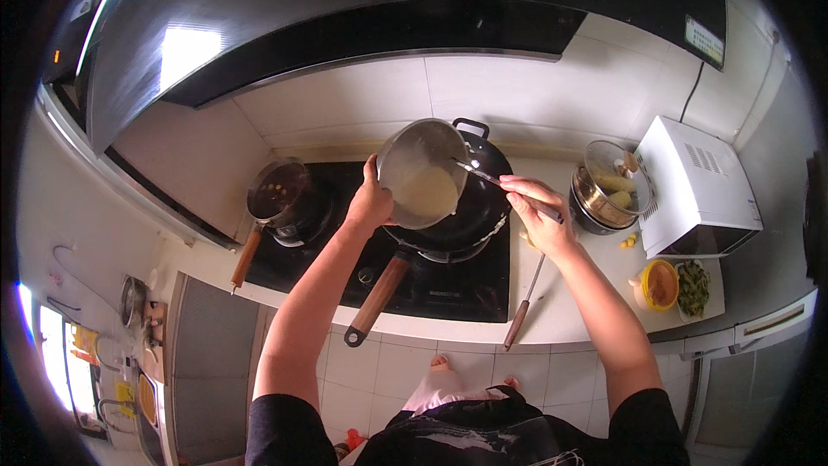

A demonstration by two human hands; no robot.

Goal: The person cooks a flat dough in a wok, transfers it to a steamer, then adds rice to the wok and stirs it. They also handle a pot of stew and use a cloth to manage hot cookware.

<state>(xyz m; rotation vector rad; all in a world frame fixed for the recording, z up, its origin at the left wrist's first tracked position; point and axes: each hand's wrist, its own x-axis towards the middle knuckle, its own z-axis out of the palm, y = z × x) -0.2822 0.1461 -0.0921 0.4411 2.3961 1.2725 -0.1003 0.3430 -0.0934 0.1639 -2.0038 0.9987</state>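
Observation:
My left hand (372,202) grips the rim of a metal bowl (414,149), tilted over a black wok (488,207) on the hob. Pale liquid (427,193) pools in the bowl's lower side. In my right hand (538,212) are wooden-looking chopsticks (495,184), their whitened tips at the bowl's right edge. The wok has a wooden handle (381,298) pointing towards me, and a pale streak marks its right inner wall. How many chopsticks there are is hard to tell.
A saucepan (277,191) with dark contents stands on the left burner. Right are a wooden-handled utensil (517,323), a glass-lidded steamer (611,188), a white microwave (698,188), a yellow-rimmed tub (661,285) and a plate of greens (693,290). A range hood (388,32) hangs above.

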